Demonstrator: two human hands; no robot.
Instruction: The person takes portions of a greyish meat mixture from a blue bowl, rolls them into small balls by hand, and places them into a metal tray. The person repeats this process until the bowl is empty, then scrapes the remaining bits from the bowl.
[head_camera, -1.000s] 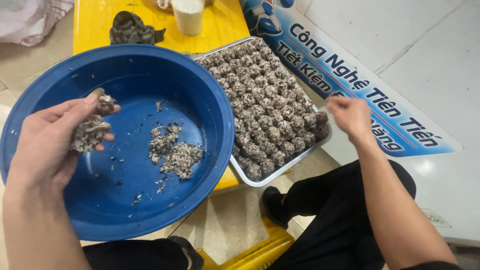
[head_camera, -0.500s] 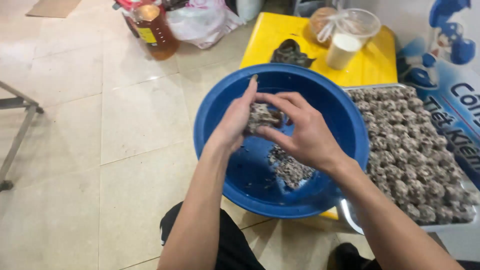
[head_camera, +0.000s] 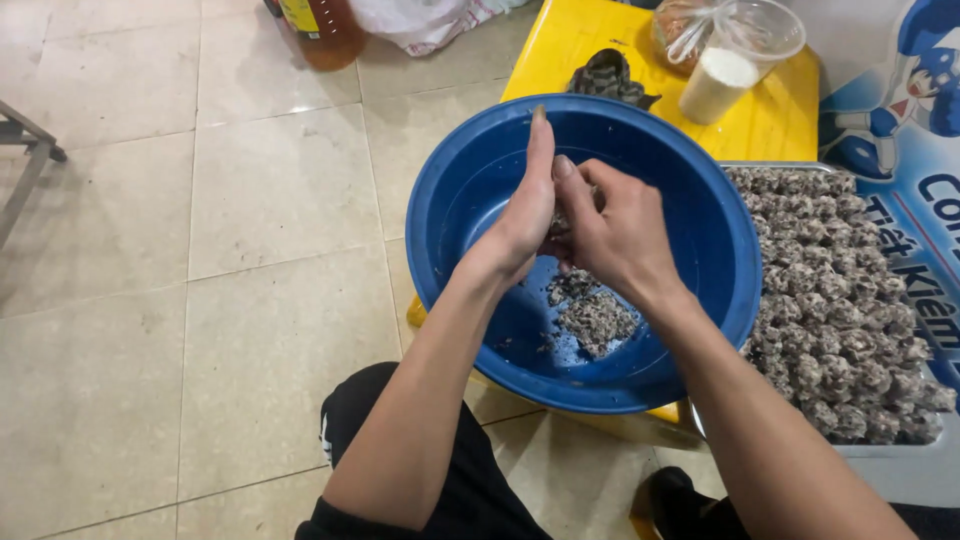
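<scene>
Mixture lump (head_camera: 560, 222) pressed between left hand (head_camera: 527, 215) and right hand (head_camera: 615, 230), both closed around it, above blue basin (head_camera: 450, 210); loose mixture (head_camera: 595, 315) on basin bottom; tray of formed balls (head_camera: 850, 310) just beside.

Both forearms are seen bare to the elbow; no sleeves, rings, watch or gloves are worn on the left hand (head_camera: 520, 215) or right hand (head_camera: 620, 235). Black trousers (head_camera: 470, 480) are worn, with a small white mark at the knee.

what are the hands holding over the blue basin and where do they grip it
A small lump of speckled mixture, pressed between the left hand and right hand; mostly hidden.
</scene>
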